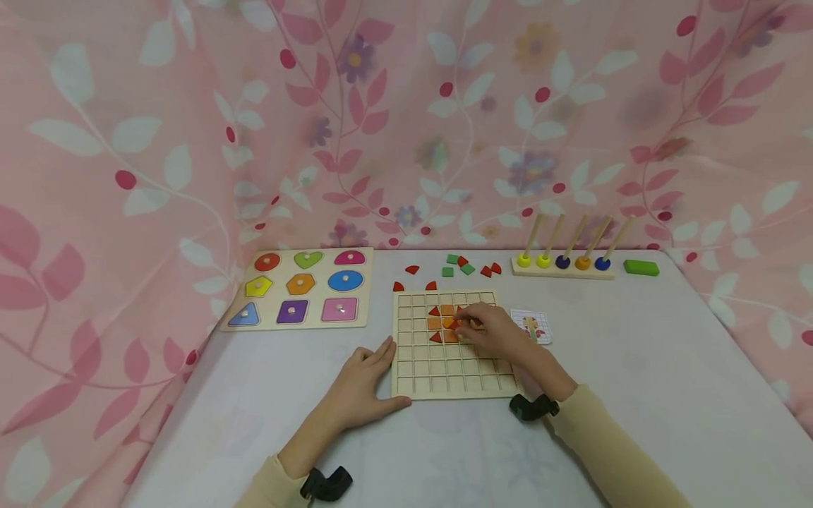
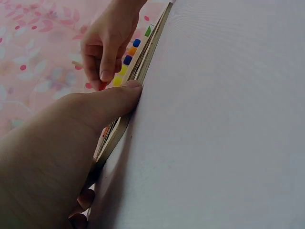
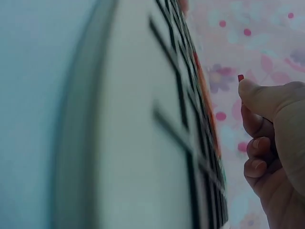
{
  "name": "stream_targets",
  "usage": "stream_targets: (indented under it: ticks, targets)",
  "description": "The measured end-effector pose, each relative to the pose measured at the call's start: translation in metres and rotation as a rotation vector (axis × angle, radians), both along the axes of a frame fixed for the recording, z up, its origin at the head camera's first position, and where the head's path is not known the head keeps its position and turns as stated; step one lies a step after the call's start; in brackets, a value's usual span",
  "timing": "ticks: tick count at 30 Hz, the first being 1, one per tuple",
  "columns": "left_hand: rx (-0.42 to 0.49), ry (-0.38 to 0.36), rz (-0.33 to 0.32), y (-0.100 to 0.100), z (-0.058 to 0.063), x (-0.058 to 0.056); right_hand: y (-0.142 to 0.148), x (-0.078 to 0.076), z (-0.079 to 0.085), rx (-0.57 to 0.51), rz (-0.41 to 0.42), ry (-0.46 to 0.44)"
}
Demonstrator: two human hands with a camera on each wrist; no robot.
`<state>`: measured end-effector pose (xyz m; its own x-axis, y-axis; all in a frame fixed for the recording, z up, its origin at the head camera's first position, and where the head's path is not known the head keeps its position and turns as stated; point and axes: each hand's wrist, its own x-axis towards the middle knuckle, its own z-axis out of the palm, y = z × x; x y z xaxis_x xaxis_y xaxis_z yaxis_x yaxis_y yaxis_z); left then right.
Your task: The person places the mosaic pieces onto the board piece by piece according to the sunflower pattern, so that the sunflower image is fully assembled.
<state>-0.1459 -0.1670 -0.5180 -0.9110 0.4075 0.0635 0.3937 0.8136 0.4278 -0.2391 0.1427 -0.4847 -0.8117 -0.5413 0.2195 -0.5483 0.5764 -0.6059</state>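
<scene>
- Board (image 1: 419,387), marked off in a grid, lies flat on the white cloth (image 1: 667,381) in the head view. Orange pieces (image 1: 447,310) and red triangles (image 1: 435,338) sit in cells of its far half.
- Head view again: the right hand (image 1: 492,330) is over those pieces, thumb and finger pinching a small red piece (image 1: 454,325). The left hand (image 1: 358,386) lies spread at the near left corner, fingers along the side, thumb by the near edge.
- Around them: loose red pieces (image 1: 412,269) and green pieces (image 1: 447,272) behind the board, a printed card (image 1: 532,327) on its right, a knob puzzle (image 1: 286,259) to the left, a peg stand (image 1: 533,270) and a green block (image 1: 641,267) at back right.
- Left wrist view: the left thumb touches the board's edge; beyond it, the right hand points its fingertips down, with red showing there.
- Right wrist view: the red piece's tip pokes out past thumb and finger, the other fingers curled; the board fills the near side, blurred.
</scene>
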Motion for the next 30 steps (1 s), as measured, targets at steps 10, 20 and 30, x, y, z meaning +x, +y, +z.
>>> stream_targets:
  ticks: [10, 20, 30]
  targets:
    - [-0.019, -0.003, 0.007, 0.0, 0.0, -0.001, 0.019, 0.005, -0.006, 0.029, -0.095, -0.122]
    - [-0.006, 0.0, 0.005, -0.001, 0.001, 0.0, 0.013, 0.01, -0.014, 0.057, -0.12, -0.134]
    - [0.003, -0.011, 0.007, 0.0, 0.002, 0.001, 0.018, 0.013, -0.015, -0.014, -0.164, -0.1]
